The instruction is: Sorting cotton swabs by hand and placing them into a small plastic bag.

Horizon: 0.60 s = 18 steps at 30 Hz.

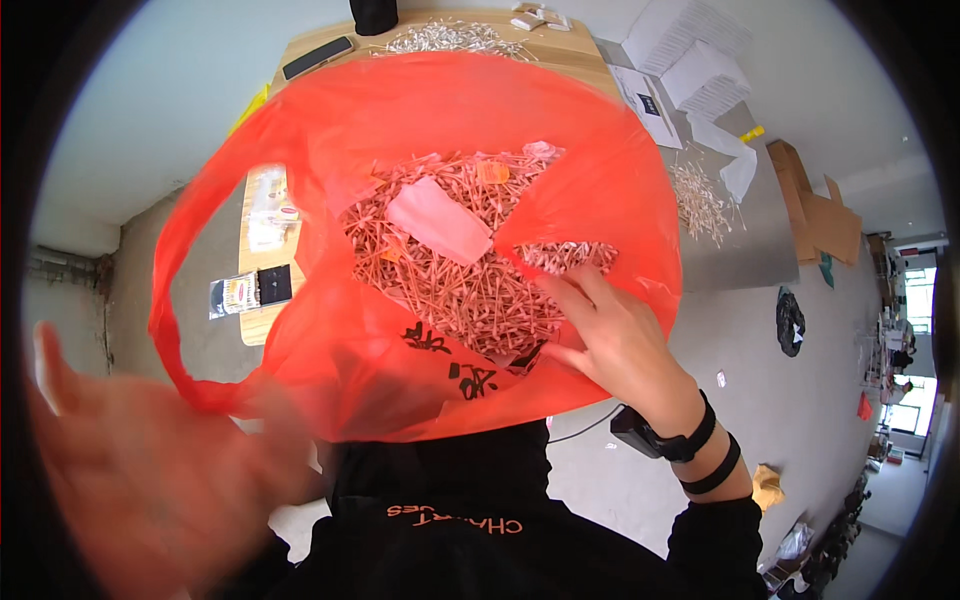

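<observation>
The red bag (450,105) is mid-scene, gaping over heaped swabs (445,305). At eight o'clock from it, the left hand (165,475) (quite a blur) spreads wide, seemingly empty; at four, the right hand (625,345), thumb parted from bent fingers, touches the bag, though I can't tell whether it grips. A phone (318,58) lies at eleven.

At six o'clock I wear a black fabric top (430,570) with orange block lettering (455,520) across it. Its black right sleeve (715,545) shows between four and five. At four o'clock, below my bare right hand (625,335), a black wrist strap (690,438) carries a boxy black device (635,432); a narrow black band (715,468) circles the forearm. My left hand (150,470), toward eight, is bare and blurred.
</observation>
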Tool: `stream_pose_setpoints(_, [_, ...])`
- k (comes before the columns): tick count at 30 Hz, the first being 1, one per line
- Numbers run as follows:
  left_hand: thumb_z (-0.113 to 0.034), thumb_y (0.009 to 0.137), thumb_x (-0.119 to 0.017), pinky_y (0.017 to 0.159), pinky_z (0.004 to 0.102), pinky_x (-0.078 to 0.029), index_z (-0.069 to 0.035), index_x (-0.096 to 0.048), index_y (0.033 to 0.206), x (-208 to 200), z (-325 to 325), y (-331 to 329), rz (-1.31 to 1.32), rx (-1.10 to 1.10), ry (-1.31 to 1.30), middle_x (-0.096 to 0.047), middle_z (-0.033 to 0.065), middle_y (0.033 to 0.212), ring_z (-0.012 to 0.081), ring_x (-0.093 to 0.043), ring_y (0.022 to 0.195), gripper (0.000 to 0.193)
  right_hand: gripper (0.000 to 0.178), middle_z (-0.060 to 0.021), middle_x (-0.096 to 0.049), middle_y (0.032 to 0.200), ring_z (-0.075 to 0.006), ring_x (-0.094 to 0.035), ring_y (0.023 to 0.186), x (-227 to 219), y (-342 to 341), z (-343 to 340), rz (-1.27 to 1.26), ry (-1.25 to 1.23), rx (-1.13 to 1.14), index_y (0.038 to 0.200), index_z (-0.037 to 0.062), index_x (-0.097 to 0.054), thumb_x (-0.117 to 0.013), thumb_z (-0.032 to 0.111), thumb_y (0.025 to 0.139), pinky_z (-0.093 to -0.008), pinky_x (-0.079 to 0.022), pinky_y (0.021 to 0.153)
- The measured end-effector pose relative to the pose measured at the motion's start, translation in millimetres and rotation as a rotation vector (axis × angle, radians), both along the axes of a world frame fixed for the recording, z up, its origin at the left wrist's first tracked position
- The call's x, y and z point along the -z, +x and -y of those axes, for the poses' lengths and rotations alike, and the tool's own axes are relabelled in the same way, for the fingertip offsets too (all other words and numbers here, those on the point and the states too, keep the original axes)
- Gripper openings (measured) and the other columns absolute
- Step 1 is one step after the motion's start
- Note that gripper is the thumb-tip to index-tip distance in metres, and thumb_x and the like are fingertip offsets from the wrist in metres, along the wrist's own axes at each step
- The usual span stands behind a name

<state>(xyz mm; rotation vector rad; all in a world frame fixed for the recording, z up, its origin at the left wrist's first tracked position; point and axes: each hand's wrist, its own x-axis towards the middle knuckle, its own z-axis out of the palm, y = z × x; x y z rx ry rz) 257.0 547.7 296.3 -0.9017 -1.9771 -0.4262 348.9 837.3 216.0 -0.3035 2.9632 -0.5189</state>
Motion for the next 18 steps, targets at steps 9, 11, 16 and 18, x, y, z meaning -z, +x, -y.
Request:
stream_pose_setpoints(9, [-0.04, 0.072, -0.074, 0.116, 0.0512, -0.02, -0.006, -0.067, 0.102, 113.3, -19.3, -54.1, 0.728, -0.065, -0.806, -0.059, 0.0115, 0.124, 0.0257, -0.041, 0.133, 0.046, 0.059, -0.0105, -0.05, 0.121, -0.0279, -0.043, 0.127, 25.0, -32.6, -9.3, -0.388, 0.134, -0.18, 0.12, 0.0141, -0.061, -0.081, 0.017, 0.064, -0.0496, -0.026, 0.113])
stream_pose_setpoints(11, [-0.044, 0.072, -0.073, 0.119, 0.05, -0.015, -0.005, -0.066, 0.108, 136.2, 23.9, -63.6, 0.66, -0.104, -0.848, -0.058, 0.0116, 0.127, 0.026, -0.038, 0.135, 0.053, 0.072, -0.0122, -0.048, 0.125, -0.0287, -0.035, 0.134, 41.4, -40.6, -17.8, -0.24, 0.21, -0.099, 0.121, 0.014, -0.06, -0.087, 0.022, 0.054, -0.051, -0.02, 0.116])
stream_pose_setpoints(16, [-0.046, 0.076, -0.071, 0.12, 0.048, -0.001, -0.003, -0.059, 0.119, 152.3, 62.5, -91.4, 0.974, -0.065, -0.736, -0.057, 0.0136, 0.128, 0.0297, -0.039, 0.134, 0.061, 0.077, -0.0136, -0.046, 0.128, -0.0306, -0.035, 0.133, 76.6, -50.4, -55.3, -0.137, 0.153, 0.076, 0.123, 0.01, -0.058, -0.089, 0.021, 0.053, -0.0479, -0.023, 0.116])
stream_pose_setpoints(18, [-0.039, 0.079, -0.071, 0.119, 0.0449, -0.011, -0.006, -0.057, 0.123, 158.4, 63.8, -91.7, 1.091, -0.183, -0.73, -0.057, 0.0135, 0.128, 0.0294, -0.043, 0.132, 0.057, 0.079, -0.014, -0.046, 0.128, -0.0314, -0.036, 0.133, 78.5, -55.8, -60.5, -0.133, 0.099, 0.099, 0.124, 0.0085, -0.057, -0.089, 0.02, 0.052, -0.0462, -0.026, 0.115])
